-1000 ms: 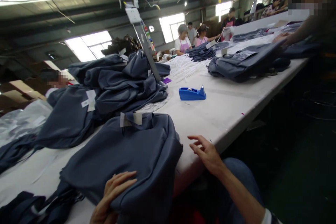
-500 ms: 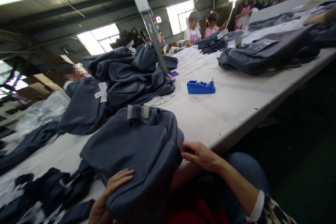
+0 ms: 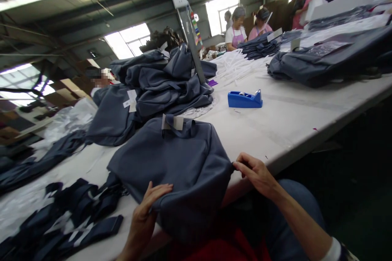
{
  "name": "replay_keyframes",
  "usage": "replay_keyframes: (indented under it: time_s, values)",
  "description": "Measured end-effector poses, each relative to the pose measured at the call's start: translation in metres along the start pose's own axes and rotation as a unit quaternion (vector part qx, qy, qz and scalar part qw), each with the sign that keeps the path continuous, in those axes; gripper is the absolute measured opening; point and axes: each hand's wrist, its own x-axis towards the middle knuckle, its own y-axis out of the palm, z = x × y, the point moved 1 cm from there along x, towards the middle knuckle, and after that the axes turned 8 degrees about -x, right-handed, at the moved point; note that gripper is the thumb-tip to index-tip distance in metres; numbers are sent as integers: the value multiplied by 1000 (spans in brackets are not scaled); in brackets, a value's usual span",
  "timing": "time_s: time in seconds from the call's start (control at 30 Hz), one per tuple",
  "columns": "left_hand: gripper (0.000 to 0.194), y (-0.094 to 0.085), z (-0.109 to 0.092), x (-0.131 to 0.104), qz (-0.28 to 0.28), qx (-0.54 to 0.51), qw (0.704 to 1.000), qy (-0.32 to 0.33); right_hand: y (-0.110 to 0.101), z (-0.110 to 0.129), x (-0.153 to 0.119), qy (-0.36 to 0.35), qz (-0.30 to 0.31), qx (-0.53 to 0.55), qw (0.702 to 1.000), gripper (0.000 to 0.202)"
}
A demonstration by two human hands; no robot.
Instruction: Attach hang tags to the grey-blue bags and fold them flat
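Note:
A dark blue-grey backpack (image 3: 180, 163) lies at the table's near edge, its top loop and white tag facing away from me. My left hand (image 3: 150, 206) grips the bag's lower left edge, its fingers resting on the front panel. On the other side, my right hand (image 3: 252, 171) is closed in a pinch at the bag's right side, where the fabric is drawn out to a point. Something small and dark shows at those fingertips, too small to make out. Beyond the bag stands a blue tape dispenser (image 3: 245, 99).
More backpacks are heaped (image 3: 165, 81) behind, beside a metal post (image 3: 194, 45) with sockets. Dark straps (image 3: 76, 208) lie at left. Another bag (image 3: 321, 63) lies at far right, near white strips (image 3: 235, 65). Several people work at the back.
My right hand has pulled the bag's side outward to the right, stretching the fabric to a point. My left hand has shifted slightly along the lower edge. The view has turned a little left.

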Motion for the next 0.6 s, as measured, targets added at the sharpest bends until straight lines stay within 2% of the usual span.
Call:
replay_keyframes:
  time_s: [0.1,0.2,0.3,0.4,0.47,0.53,0.6]
  values:
    - [40,29,-17,11,-22,47,996,75,-5,-25,11,18,-52,-32,998,35]
    - [47,56,-34,21,-8,105,985,136,-13,-46,27,29,-92,-72,993,38]
    - [46,74,-45,35,11,144,976,163,-24,-57,48,29,-118,-90,989,40]
    - [45,85,-49,55,9,147,974,170,-33,-61,65,28,-155,-114,981,41]
    - [44,89,-50,68,-4,124,979,163,-35,-60,68,32,-182,-128,974,40]
    - [41,91,-49,77,-12,92,985,148,-32,-55,58,35,-213,-138,967,41]
    - [39,89,-48,81,-9,66,988,139,-25,-43,37,23,-243,-148,958,46]
